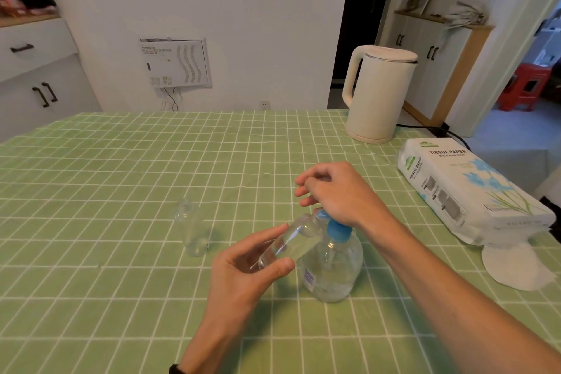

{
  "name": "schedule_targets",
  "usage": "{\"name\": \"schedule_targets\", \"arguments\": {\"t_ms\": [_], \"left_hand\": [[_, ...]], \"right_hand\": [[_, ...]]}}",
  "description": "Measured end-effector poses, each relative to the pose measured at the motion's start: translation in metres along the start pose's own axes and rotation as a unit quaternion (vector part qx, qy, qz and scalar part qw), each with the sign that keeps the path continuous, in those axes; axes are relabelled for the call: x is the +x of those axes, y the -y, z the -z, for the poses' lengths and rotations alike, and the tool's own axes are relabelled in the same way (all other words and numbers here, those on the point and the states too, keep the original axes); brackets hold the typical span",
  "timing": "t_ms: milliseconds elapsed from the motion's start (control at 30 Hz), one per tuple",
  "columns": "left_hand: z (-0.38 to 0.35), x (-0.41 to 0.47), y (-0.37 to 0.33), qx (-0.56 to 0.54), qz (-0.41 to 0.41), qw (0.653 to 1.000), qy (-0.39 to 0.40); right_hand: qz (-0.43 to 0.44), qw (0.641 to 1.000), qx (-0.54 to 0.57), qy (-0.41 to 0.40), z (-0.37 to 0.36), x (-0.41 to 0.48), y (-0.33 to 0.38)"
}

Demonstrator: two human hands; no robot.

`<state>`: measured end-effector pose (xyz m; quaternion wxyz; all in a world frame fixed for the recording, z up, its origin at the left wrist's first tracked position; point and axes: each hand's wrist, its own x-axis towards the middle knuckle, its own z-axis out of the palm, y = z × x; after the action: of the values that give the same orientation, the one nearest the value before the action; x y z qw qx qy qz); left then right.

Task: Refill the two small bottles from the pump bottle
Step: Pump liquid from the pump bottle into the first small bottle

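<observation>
A clear pump bottle (334, 270) with a blue pump head (338, 229) stands on the green checked tablecloth near the middle. My left hand (243, 264) grips a small clear bottle (291, 241), tilted so its neck meets the pump's spout. My right hand (337, 191) rests with its heel on the pump head, fingers loosely curled and holding nothing that I can see. A second small clear bottle (192, 226) stands alone to the left, apart from both hands.
A cream electric kettle (376, 94) stands at the back right with its cord trailing off the table. A pack of tissue paper (467, 188) lies along the right edge, with a loose white tissue (513, 267) below it.
</observation>
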<state>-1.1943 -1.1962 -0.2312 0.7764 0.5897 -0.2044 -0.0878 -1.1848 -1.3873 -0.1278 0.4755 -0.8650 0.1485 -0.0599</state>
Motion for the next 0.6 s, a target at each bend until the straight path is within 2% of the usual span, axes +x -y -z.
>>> {"name": "schedule_targets", "arguments": {"t_ms": [600], "left_hand": [[0.0058, 0.0032, -0.0085, 0.002, 0.015, 1.0, -0.008]], "right_hand": [[0.002, 1.0, -0.001, -0.005, -0.0008, -0.0004, -0.0006]]}}
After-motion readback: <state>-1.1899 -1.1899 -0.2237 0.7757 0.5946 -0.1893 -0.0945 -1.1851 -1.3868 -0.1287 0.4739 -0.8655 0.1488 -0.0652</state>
